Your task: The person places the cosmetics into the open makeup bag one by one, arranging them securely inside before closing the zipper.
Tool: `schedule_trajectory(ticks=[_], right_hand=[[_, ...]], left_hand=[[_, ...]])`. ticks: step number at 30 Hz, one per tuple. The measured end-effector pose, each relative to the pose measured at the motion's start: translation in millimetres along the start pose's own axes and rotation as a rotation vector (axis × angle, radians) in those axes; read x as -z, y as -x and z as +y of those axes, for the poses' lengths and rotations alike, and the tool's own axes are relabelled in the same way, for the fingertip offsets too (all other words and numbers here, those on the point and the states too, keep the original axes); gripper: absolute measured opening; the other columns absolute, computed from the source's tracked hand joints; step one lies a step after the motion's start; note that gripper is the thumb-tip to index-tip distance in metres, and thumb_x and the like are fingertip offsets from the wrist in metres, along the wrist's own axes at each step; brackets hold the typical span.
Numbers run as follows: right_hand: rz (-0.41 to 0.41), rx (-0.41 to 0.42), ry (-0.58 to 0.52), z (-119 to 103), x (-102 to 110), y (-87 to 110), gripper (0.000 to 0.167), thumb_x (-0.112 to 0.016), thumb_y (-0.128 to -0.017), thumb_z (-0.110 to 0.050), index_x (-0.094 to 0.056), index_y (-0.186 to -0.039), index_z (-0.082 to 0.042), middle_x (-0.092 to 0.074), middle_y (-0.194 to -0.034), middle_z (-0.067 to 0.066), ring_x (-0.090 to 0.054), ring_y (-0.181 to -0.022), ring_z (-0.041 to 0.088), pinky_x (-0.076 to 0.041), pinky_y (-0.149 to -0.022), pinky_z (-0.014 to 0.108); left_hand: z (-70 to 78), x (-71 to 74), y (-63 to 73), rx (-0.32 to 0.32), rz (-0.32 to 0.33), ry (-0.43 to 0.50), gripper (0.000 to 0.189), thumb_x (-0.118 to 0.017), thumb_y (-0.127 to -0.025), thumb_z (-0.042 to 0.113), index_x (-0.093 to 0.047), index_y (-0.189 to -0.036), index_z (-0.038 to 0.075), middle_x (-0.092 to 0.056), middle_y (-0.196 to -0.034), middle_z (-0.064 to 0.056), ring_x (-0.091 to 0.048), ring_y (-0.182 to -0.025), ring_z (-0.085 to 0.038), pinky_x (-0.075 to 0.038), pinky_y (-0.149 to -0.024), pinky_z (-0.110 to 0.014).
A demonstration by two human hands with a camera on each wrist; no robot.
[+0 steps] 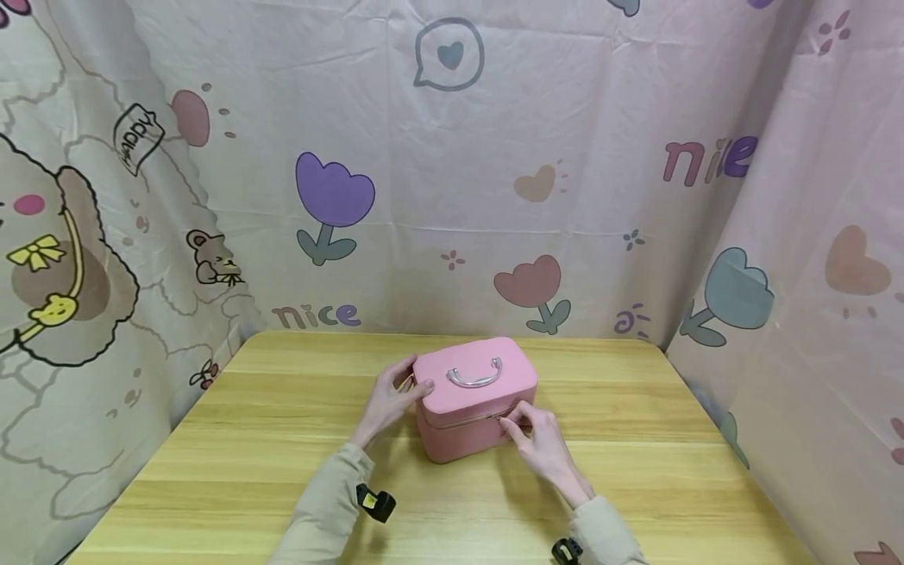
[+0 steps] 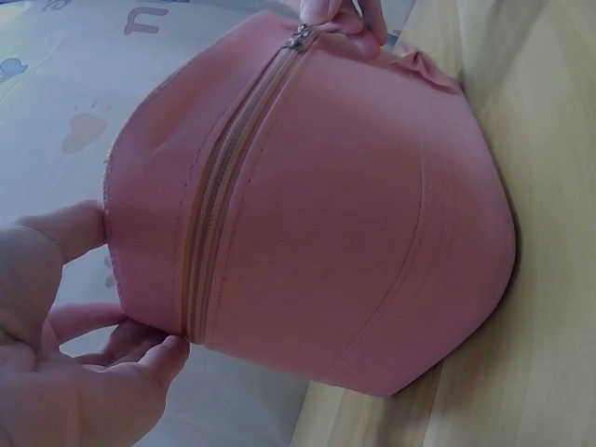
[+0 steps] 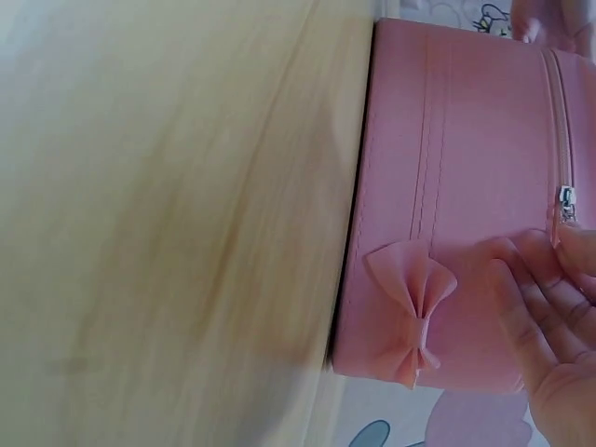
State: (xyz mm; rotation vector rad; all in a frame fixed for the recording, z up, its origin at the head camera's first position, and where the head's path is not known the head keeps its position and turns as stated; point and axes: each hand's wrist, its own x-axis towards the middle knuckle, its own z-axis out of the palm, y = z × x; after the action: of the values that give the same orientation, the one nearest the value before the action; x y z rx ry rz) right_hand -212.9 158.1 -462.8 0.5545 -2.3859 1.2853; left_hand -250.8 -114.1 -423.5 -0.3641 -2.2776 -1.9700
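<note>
A pink cosmetic case [image 1: 459, 443] with a silver handle [image 1: 475, 384] on its lid stands upright on the wooden table. My left hand [image 1: 391, 399] holds the lid's left end, its thumb on top and its fingers at the side. At the front, my right hand [image 1: 542, 445] pinches the zipper pull near the right corner. The metal zipper slider [image 3: 566, 197] shows just beyond the fingertips in the right wrist view; the fingers partly cover the pull. A pink bow [image 3: 418, 321] sits low on the front. The lid lies down on the body.
The wooden table [image 1: 282, 439] reaches back to a patterned curtain [image 1: 424, 157]. More curtain hangs at the left and right sides. Black wrist cameras are strapped on both sleeves.
</note>
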Motion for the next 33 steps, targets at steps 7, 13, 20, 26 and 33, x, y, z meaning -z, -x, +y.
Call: schedule_trajectory(ticks=[7,13,20,26,33], right_hand=[[-0.005,-0.035,-0.035,0.8,-0.8,0.5,0.023,-0.075,-0.09,0.007,-0.065,-0.077,-0.008,-0.071,-0.075,0.009,-0.062,-0.07,-0.001,-0.061,-0.069,0.021],[-0.034,-0.087,-0.084,0.2,0.2,1.0,0.018,-0.074,-0.092,0.005,-0.068,-0.079,-0.006,-0.073,-0.078,0.014,-0.063,-0.072,0.001,-0.061,-0.072,0.021],[-0.055,-0.071,-0.089,1.1,0.2,2.3,0.016,-0.074,-0.093,0.003,-0.069,-0.081,-0.006,-0.073,-0.079,0.013,-0.065,-0.072,0.004,-0.061,-0.071,0.021],[-0.051,-0.038,-0.072,0.5,-1.8,2.9,0.017,-0.075,-0.091,0.003,-0.069,-0.08,-0.008,-0.074,-0.078,0.011,-0.064,-0.072,0.001,-0.061,-0.07,0.023],[-0.043,0.025,-0.082,-1.6,-7.2,2.8,0.017,-0.075,-0.092,0.005,-0.069,-0.08,-0.006,-0.074,-0.076,0.009,-0.066,-0.072,0.002,-0.063,-0.07,0.022]], left_hand=[[0.4,-10.4,5.5,-0.006,0.062,-0.052,0.065,-0.067,-0.1,0.001,-0.036,-0.153,-0.018,-0.034,-0.161,-0.039,-0.034,-0.151,-0.053,-0.03,-0.126,-0.055],[2.9,-34.5,25.0,-0.026,0.208,-0.229,0.07,-0.071,-0.1,0.016,-0.039,-0.155,-0.013,-0.036,-0.158,-0.037,-0.04,-0.145,-0.055,-0.038,-0.121,-0.064],[2.9,-55.1,40.1,-0.016,0.266,-0.283,0.09,-0.078,-0.095,0.028,-0.03,-0.16,-0.012,-0.033,-0.157,-0.032,-0.036,-0.147,-0.052,-0.03,-0.124,-0.066],[-0.1,-53.7,38.5,-0.013,0.264,-0.238,0.086,-0.077,-0.096,0.025,-0.031,-0.158,-0.013,-0.035,-0.157,-0.033,-0.037,-0.147,-0.052,-0.03,-0.125,-0.065],[-3.4,-41.8,28.8,-0.063,0.207,-0.161,0.074,-0.074,-0.099,0.014,-0.035,-0.154,-0.016,-0.04,-0.156,-0.039,-0.045,-0.143,-0.054,-0.038,-0.121,-0.061]])
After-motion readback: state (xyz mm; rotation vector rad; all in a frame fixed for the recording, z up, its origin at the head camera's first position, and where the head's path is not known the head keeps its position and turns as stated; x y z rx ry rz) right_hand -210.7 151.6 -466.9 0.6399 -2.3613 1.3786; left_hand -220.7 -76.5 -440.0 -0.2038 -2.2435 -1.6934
